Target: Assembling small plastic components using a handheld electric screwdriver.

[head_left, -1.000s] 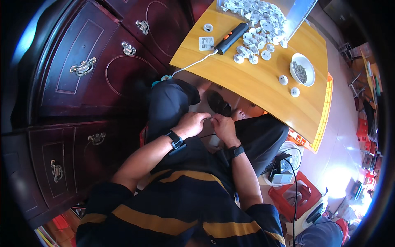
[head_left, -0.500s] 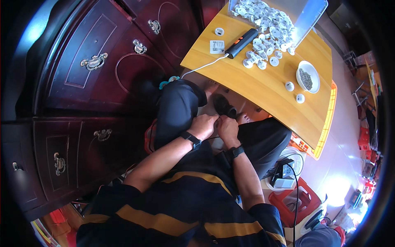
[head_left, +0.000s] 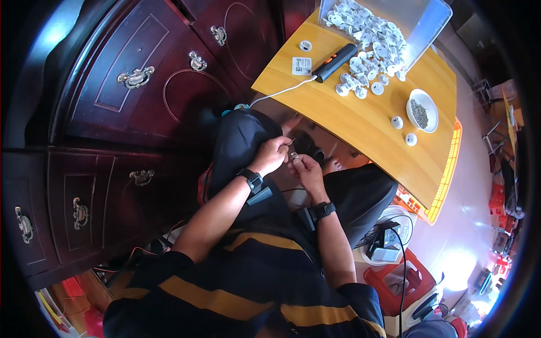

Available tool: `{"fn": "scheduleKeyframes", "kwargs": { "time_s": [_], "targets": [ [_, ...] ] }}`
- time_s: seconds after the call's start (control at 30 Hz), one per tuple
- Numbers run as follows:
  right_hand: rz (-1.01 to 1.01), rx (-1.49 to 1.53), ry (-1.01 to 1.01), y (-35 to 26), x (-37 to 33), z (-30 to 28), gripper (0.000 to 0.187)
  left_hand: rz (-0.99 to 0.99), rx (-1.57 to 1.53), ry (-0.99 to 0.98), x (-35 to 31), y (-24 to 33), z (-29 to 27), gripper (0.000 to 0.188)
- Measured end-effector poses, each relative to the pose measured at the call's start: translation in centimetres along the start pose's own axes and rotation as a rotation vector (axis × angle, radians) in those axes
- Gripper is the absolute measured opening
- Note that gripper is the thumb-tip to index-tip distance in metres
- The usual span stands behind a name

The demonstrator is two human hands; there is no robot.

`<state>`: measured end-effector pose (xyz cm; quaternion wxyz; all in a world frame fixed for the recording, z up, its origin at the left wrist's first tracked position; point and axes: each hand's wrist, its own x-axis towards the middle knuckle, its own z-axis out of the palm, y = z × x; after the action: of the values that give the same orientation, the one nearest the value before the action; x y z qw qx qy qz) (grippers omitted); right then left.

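Observation:
Above my lap, my left hand (head_left: 271, 155) is closed in a pinch, and a thin dark sliver (head_left: 292, 141) sticks out past its fingertips. Just to its right, my right hand (head_left: 307, 172) pinches a small pale, shiny piece (head_left: 294, 156), too small to name. A narrow gap separates the fingertips of the two hands. Beyond them on the wooden table lie a heap of white round plastic parts (head_left: 372, 34), a black cordless screwdriver-like tool (head_left: 337, 63) with orange buttons, and a white bowl (head_left: 431, 101) of small grey metal bits.
A clear plastic bin (head_left: 422, 39) stands at the table's far end. The yellow table (head_left: 360, 121) has its near edge beyond my knees. Dark red drawers (head_left: 118, 112) rise at left. An orange crate (head_left: 445, 180) and a red stool (head_left: 400, 281) are at right.
My hands, fingertips together before, have come apart; the left moved slightly left and up. The sliver and the pale piece now show. The view has shifted slightly.

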<state>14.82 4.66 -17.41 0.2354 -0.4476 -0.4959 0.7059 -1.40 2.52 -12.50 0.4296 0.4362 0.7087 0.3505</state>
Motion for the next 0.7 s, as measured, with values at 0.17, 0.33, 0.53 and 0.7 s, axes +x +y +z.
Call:
{"fn": "scheduleKeyframes", "kwargs": {
  "time_s": [0.17,0.33,0.53,0.7],
  "targets": [
    [-0.050,0.033,0.001,0.7,-0.1,-0.3,0.014,-0.062,-0.217,-0.126,0.3,-2.3,0.5,0.020],
    [-0.026,0.085,-0.047,1.3,0.1,-0.5,0.015,0.062,0.067,-0.081,0.3,-2.2,0.6,0.014],
    [-0.004,0.055,-0.047,1.1,0.2,-0.2,0.015,0.205,0.228,0.005,0.0,-2.0,0.9,0.013],
    [0.021,0.158,-0.047,0.3,0.2,0.3,0.016,0.191,0.293,0.007,-0.4,-1.3,0.6,0.011]
  ]
}}
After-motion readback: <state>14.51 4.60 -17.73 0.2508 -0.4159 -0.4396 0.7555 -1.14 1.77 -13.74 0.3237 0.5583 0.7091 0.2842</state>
